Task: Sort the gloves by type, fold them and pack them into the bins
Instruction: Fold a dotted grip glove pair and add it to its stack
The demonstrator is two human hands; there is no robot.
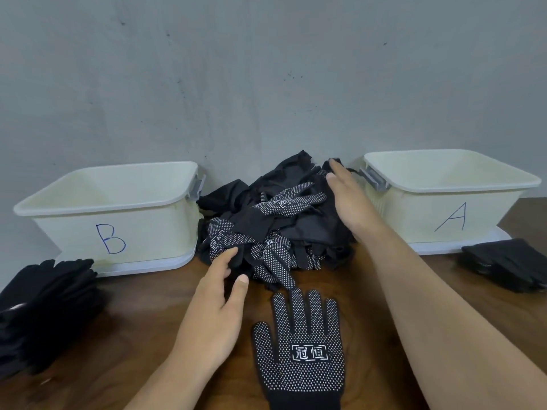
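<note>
Nearest the camera, a dotted glove (302, 350) lies flat on the desk (133, 335). Its long axis runs near to far: the cuff is at the bottom edge of the view and the fingers point away toward the pile (281, 226), with the thumb out to the left. White dots cover it, and a white box on the palm frames two Chinese characters, which read 冠恒.

The pile of black gloves, some dotted and some plain, sits between two pale bins against a grey wall (266, 84). Several of its dotted gloves show the same boxed print, too crumpled to read. The left bin (148, 232) has a handwritten B on its front, and the right bin (429, 211) an A.

The left hand (216, 306) is spread loosely, with its fingertips touching the pile's near edge and its thumb apart. The right hand (349, 202) is flat, fingers straight and together, laid against the pile's right side.

A left stack (44, 306) of plain black gloves lies in front of bin B, and a right stack (509, 264) lies beside bin A.
</note>
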